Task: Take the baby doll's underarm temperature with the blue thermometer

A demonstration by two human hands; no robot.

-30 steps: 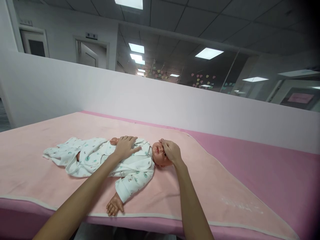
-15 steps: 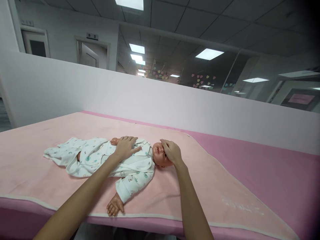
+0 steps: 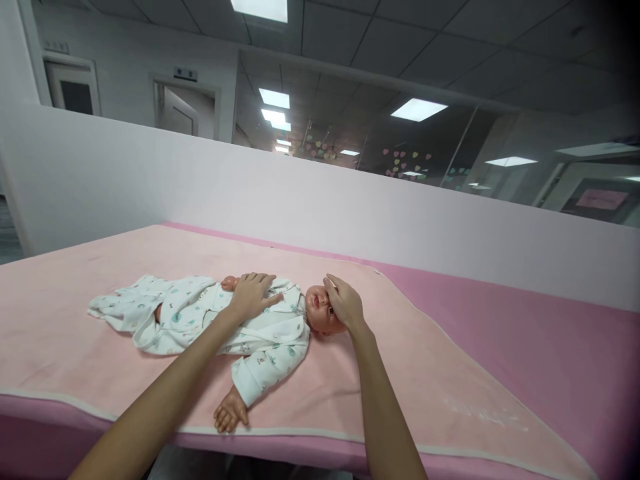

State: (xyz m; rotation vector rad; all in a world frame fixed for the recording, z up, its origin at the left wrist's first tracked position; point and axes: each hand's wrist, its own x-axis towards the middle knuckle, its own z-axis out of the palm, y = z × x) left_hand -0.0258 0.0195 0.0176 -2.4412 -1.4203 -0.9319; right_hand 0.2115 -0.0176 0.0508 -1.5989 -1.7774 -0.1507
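A baby doll (image 3: 280,327) in white patterned clothes lies on its back on a light pink blanket (image 3: 400,373), its head to the right. My left hand (image 3: 253,295) rests flat on the doll's chest, fingers spread. Over the forehead and top of the doll's head (image 3: 320,310) lies my right hand (image 3: 345,300), palm down, fingers stretched and holding nothing. One doll arm reaches toward the blanket's near edge, and its bare hand (image 3: 231,409) shows there. The doll's other hand (image 3: 229,283) shows beside my left fingers.
Under the blanket is a darker pink padded surface (image 3: 550,333). A low white wall (image 3: 320,207) runs along its far side. Beyond stand doors (image 3: 183,110) and glass with heart-shaped stickers (image 3: 400,160).
The fingers of my right hand have shifted slightly up and right over the doll's forehead. My left hand and the doll have stayed in place.
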